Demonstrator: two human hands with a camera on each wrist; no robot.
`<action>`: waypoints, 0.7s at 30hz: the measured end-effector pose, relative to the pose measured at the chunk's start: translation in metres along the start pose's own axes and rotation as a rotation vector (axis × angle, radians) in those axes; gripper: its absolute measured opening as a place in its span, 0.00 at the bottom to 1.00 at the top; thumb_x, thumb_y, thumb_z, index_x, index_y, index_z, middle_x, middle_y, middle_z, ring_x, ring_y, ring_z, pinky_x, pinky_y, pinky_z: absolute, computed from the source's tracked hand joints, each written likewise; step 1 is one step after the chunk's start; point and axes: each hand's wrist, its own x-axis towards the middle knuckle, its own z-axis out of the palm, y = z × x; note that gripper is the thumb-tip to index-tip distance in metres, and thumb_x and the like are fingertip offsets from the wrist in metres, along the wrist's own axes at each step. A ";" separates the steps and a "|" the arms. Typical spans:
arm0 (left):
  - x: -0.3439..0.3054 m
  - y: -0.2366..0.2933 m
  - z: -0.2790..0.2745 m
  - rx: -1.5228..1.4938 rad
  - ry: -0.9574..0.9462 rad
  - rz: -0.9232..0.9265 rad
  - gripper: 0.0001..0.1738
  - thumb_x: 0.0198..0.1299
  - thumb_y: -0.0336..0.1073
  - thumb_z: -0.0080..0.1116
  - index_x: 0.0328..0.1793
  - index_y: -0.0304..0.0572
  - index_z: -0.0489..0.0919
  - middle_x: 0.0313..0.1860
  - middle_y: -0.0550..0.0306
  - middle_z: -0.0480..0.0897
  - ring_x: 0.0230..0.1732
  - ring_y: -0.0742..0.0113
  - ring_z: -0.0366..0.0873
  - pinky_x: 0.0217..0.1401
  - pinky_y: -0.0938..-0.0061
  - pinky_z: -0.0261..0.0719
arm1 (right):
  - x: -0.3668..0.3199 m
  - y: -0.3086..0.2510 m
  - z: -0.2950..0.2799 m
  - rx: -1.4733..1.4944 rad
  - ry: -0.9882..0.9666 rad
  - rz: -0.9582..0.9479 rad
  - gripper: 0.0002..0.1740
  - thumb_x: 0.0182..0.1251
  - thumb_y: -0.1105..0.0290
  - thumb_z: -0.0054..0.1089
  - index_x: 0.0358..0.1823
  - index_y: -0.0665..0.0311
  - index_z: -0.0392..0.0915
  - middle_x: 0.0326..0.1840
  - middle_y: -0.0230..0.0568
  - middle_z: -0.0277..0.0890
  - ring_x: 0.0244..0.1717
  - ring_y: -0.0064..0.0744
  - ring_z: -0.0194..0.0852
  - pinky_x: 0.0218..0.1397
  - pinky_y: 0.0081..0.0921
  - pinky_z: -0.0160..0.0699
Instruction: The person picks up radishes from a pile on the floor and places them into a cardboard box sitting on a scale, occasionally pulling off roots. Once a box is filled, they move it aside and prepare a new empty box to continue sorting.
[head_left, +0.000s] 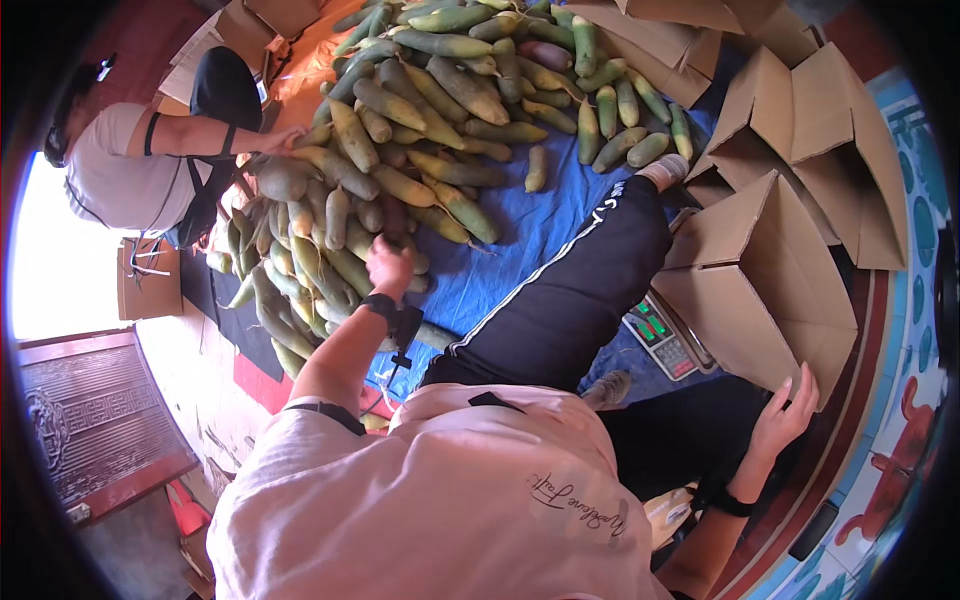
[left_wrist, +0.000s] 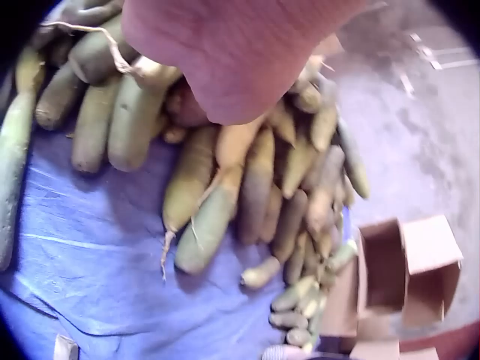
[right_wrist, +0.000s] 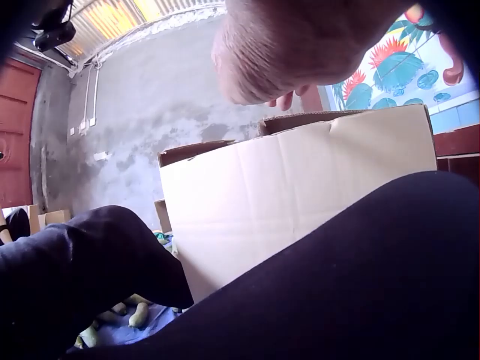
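Note:
My left hand (head_left: 388, 268) is at the near side of a heap of long green radishes (head_left: 462, 205), right over a dark reddish one. In the left wrist view that hand (left_wrist: 232, 60) covers part of a purplish radish (left_wrist: 187, 109); its fingertips are hidden and I cannot tell whether they grip it. My right hand (head_left: 785, 415), fingers extended, rests at the near edge of an upright cardboard box (head_left: 720, 310). In the right wrist view the hand (right_wrist: 292, 52) is above the rim of this box (right_wrist: 300, 180).
Beneath the heap lies a blue tarp (head_left: 520, 265). A scale (head_left: 660, 335) with a lit green display stands beside the box, between my legs. More open cartons (head_left: 800, 130) stand at the right. Another person (head_left: 140, 160) reaches into the heap from the left.

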 end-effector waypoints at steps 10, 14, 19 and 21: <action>0.096 -0.117 0.112 -0.294 -0.094 -0.430 0.33 0.53 0.43 0.62 0.62 0.40 0.63 0.56 0.40 0.75 0.57 0.49 0.75 0.54 0.60 0.75 | -0.014 -0.010 -0.012 0.052 -0.026 0.028 0.15 0.64 0.77 0.52 0.52 0.69 0.72 0.47 0.52 0.74 0.47 0.50 0.74 0.50 0.38 0.74; 0.064 -0.105 0.059 0.163 -0.360 0.200 0.18 0.63 0.50 0.50 0.33 0.43 0.77 0.25 0.57 0.82 0.30 0.58 0.82 0.36 0.66 0.78 | -0.021 -0.008 -0.011 0.070 -0.071 0.065 0.14 0.64 0.78 0.52 0.51 0.69 0.73 0.46 0.52 0.73 0.44 0.50 0.75 0.47 0.37 0.74; 0.047 -0.091 0.032 -0.226 -0.506 -0.156 0.21 0.65 0.52 0.45 0.26 0.47 0.75 0.18 0.60 0.75 0.16 0.62 0.72 0.20 0.65 0.69 | -0.018 -0.010 -0.010 0.064 -0.059 0.023 0.12 0.63 0.78 0.53 0.49 0.69 0.74 0.44 0.51 0.74 0.43 0.50 0.75 0.46 0.37 0.75; 0.034 -0.076 0.014 -0.202 -0.530 -0.085 0.22 0.65 0.52 0.44 0.25 0.48 0.75 0.16 0.60 0.73 0.13 0.63 0.68 0.16 0.65 0.65 | -0.015 -0.012 -0.010 0.075 -0.058 0.022 0.12 0.63 0.78 0.53 0.48 0.69 0.74 0.43 0.51 0.74 0.43 0.50 0.75 0.45 0.37 0.75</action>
